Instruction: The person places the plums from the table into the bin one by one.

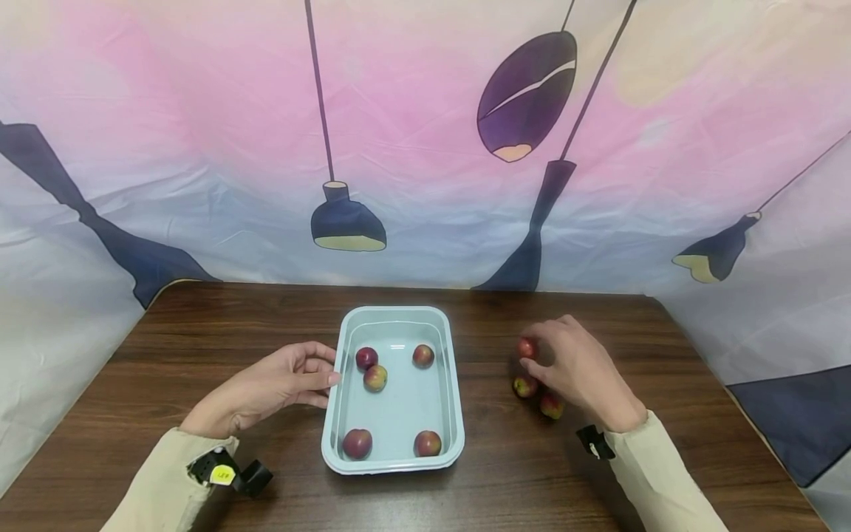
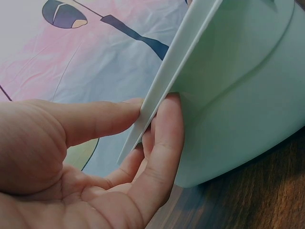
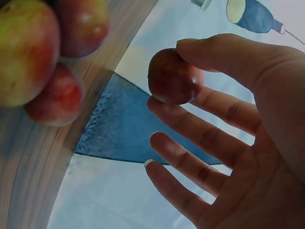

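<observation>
A pale green rectangular tray (image 1: 392,463) lies on the table with several red and yellowish plums, such as this plum (image 1: 357,443), spread over its floor. My left hand (image 1: 289,380) pinches the tray's left rim (image 2: 164,78), thumb on top and fingers curled beneath. Right of the tray, my right hand (image 1: 578,362) holds a dark red plum (image 3: 174,76) between thumb and fingertips, while its other fingers are spread. Loose plums lie close together by that hand, among them a yellow-red plum (image 3: 26,52) and a smaller red plum (image 3: 57,98).
The brown wood-grain table (image 1: 266,473) reaches back to a cloth backdrop (image 1: 412,133) printed with hanging lamps. Each sleeved wrist wears a small black camera, the left device (image 1: 229,471) marked with a yellow sticker.
</observation>
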{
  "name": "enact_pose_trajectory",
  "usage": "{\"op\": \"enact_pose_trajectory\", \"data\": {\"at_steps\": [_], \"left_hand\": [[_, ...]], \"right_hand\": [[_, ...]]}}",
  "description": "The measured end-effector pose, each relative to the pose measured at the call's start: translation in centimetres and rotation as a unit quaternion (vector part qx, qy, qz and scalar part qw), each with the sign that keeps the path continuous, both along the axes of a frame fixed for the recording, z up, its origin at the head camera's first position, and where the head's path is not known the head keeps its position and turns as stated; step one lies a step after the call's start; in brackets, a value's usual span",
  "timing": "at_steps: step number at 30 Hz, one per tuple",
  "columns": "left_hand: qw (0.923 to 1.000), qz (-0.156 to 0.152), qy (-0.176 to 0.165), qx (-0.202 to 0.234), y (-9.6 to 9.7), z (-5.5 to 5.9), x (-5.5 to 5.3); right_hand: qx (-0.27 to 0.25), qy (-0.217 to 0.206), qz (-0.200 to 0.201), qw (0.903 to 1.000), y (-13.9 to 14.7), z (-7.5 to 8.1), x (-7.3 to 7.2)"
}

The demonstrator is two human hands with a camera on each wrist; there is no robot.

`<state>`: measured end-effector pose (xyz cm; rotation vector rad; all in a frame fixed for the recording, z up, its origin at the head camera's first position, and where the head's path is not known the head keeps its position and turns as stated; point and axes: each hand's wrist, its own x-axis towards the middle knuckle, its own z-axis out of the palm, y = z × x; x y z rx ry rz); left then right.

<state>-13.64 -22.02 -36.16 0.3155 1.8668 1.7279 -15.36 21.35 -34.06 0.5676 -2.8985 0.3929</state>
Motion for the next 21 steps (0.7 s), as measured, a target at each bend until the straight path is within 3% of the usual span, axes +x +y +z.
{"op": "enact_pose_trajectory", "data": {"at_steps": [21], "left_hand": [[1.0000, 0.002, 0.006, -0.004, 0.0, 0.0, 0.1]], "right_hand": [[0.004, 0.024, 0.005, 0.9997, -1.7, 1.2, 1.7]]}}
